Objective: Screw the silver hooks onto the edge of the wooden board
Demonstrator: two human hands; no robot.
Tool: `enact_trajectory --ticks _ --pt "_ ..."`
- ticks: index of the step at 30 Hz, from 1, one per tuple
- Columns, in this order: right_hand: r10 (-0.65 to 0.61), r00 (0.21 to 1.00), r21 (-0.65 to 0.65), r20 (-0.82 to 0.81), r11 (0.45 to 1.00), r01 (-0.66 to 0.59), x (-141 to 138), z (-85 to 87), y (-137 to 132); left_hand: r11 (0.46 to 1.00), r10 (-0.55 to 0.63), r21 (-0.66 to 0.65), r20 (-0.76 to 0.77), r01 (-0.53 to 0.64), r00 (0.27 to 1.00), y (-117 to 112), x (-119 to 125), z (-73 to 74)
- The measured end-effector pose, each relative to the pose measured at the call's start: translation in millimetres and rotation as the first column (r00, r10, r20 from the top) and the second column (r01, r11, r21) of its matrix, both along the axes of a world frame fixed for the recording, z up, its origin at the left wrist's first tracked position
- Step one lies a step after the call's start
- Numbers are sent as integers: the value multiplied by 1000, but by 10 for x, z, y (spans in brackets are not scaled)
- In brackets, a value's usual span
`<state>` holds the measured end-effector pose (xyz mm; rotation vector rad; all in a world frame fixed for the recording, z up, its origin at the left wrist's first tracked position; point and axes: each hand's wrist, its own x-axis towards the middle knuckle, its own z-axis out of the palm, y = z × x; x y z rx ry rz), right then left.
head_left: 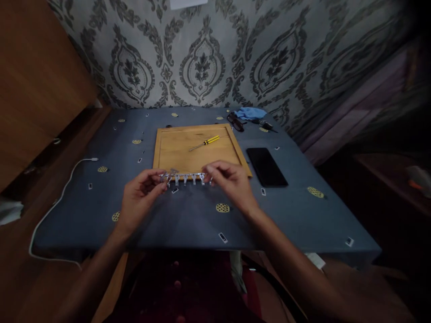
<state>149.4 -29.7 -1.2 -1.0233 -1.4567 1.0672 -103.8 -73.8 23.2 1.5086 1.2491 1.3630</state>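
Between my hands is a shiny metal hook rail [185, 178], a thin bar with several small hooks hanging from it. My left hand [141, 192] pinches its left end between thumb and fingers. The right end is held by my right hand [230, 181], fingers curled around it. The rail is raised at the near edge of a wooden tray-like board [175, 150] with a raised rim. On that board lies a screwdriver [210, 140] with a yellow and black handle, its shaft pointing left. My fingers hide both tips of the rail.
A black tablet or large phone [267, 167] lies right of the board. Dark glasses [236, 122] and a blue cloth [251, 113] are at the back right. A white cable [65, 190] runs over the table's left side. A patterned wall stands behind the table [188, 224].
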Motion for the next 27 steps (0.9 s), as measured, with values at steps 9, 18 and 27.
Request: enact_trajectory --ticks 9,18,27 --pt "131 974 -111 -184 982 -153 -411 -35 -538 870 23 460 -399 178 916 -320 418 -130" --pt "57 964 -210 -259 971 -113 -347 -136 -635 900 -113 357 -364 251 925 -398 457 -108" --pt "193 981 -124 -33 973 -195 -280 -3 -728 945 -313 -129 -97 300 945 -176 407 80"
